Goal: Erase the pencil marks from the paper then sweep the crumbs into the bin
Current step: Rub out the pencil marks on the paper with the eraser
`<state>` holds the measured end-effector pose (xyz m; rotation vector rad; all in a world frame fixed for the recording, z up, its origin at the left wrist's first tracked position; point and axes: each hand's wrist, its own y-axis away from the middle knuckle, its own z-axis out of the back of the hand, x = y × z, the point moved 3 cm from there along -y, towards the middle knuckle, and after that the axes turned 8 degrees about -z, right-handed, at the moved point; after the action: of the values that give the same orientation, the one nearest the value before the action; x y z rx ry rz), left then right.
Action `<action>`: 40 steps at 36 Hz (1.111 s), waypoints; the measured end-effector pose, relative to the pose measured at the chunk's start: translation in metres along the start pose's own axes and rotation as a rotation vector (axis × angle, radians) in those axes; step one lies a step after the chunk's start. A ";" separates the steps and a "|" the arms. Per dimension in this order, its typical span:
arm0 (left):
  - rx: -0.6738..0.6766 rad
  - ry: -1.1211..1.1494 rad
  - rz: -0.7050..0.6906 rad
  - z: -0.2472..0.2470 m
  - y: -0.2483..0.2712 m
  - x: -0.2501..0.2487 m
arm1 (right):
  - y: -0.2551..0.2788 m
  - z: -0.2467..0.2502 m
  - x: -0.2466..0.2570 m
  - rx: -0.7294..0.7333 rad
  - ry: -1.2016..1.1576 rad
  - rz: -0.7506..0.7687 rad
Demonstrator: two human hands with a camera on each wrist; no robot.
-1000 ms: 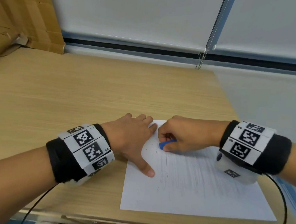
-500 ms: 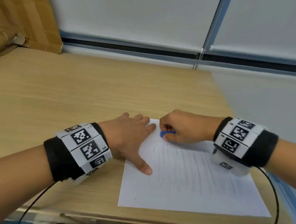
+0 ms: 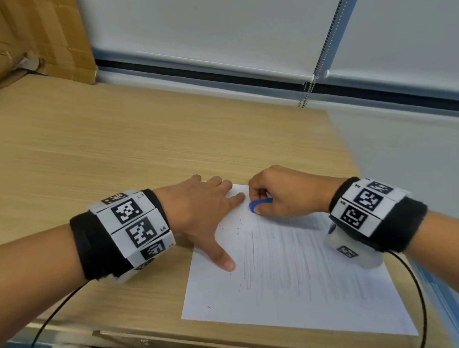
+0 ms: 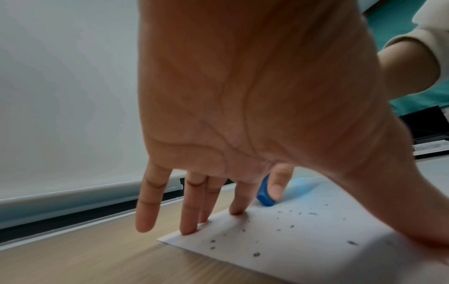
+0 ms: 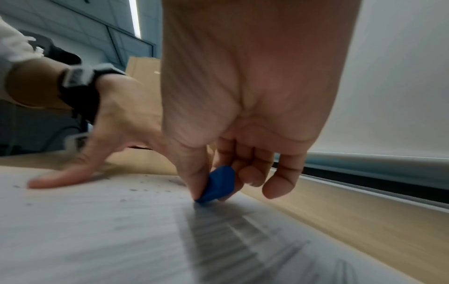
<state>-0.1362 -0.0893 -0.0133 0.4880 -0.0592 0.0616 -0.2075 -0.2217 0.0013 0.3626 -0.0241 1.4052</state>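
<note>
Nearest to me on the head view, the front edge of the tabletop (image 3: 91,153) runs along the bottom, and the white paper (image 3: 309,305) lies flat on it toward the right, its near edge just short of that front edge. Faint pencil marks (image 3: 250,257) run as long strokes across the sheet, darker at the left and paler to the right. A little farther in, my left hand (image 3: 202,212) is spread flat, thumb pressed down on the paper's left part and the straight fingertips resting at its far left corner, some on the sheet and some on the wood. Dark crumbs (image 3: 233,227) are scattered on the paper between that thumb and forefinger. Just beyond, touching distance from the left forefinger, my right hand (image 3: 283,195) is curled, pinching a blue eraser (image 3: 258,203) between thumb and fingers; the right wrist view shows its lower tip down on the paper near the sheet's far edge. Both wrists wear black bands with white printed marker tiles (image 3: 138,222), and a black cable (image 3: 419,290) trails from the right one. Farther back lies bare wood, a cardboard box (image 3: 31,30) at the far left, then white roller blinds (image 3: 204,23) with a bead chain (image 3: 322,48). I cannot see a bin in any view.
</note>
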 end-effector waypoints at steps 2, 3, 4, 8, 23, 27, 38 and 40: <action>0.001 0.000 0.003 0.000 -0.001 0.001 | 0.002 -0.003 -0.001 -0.018 -0.023 -0.013; -0.001 0.003 0.001 0.000 -0.002 0.001 | 0.005 -0.005 0.002 0.009 -0.036 -0.005; 0.000 0.005 -0.002 0.000 -0.001 0.001 | 0.010 -0.009 0.007 0.057 -0.054 0.012; 0.008 -0.021 -0.001 -0.002 -0.001 0.000 | 0.016 -0.013 0.018 0.179 -0.087 0.058; -0.010 -0.027 -0.006 -0.003 -0.003 0.001 | 0.015 -0.008 0.011 0.076 -0.121 -0.028; 0.001 -0.061 0.000 -0.003 -0.002 0.001 | 0.029 -0.022 0.027 0.182 -0.133 0.042; -0.027 0.003 -0.004 -0.002 0.002 0.001 | 0.021 -0.020 0.027 0.089 -0.181 0.030; -0.026 -0.001 -0.001 -0.003 0.002 0.001 | 0.031 -0.029 0.039 0.215 -0.210 0.082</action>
<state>-0.1356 -0.0861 -0.0148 0.4623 -0.0606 0.0598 -0.2362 -0.1734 -0.0100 0.6931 -0.0602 1.4497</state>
